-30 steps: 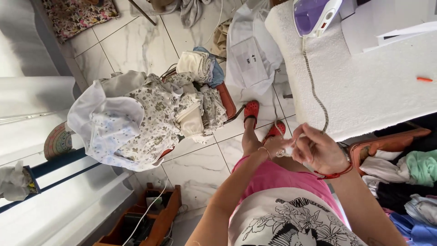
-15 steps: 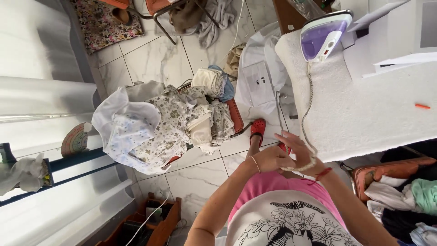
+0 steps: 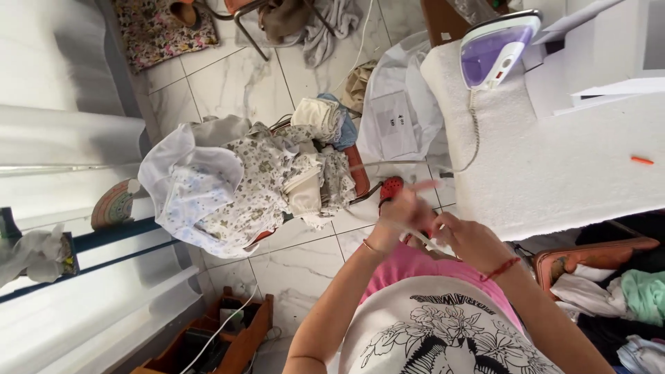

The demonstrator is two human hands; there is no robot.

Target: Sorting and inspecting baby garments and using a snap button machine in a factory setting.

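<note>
A purple and white iron (image 3: 497,47) stands at the far edge of the white padded ironing surface (image 3: 568,173). Its thin white cord (image 3: 474,135) runs down off the pad toward my hands. My left hand (image 3: 404,213), blurred with a finger stretched out, and my right hand (image 3: 472,241), with a red band at the wrist, meet over my pink shorts. Both pinch a stretch of that cord between them. My red shoe (image 3: 390,187) shows just beyond the left hand.
A chair piled with light printed clothes (image 3: 256,183) stands to the left on the marble tile floor. A white plastic bag (image 3: 398,114) lies ahead. An orange pen (image 3: 641,160) rests on the pad. A wooden crate (image 3: 218,339) sits lower left, and folded clothes (image 3: 641,294) lower right.
My left hand has come up to join the right one on the cord, and both have shifted a little. The view has dropped back, showing more of the iron and the pad.
</note>
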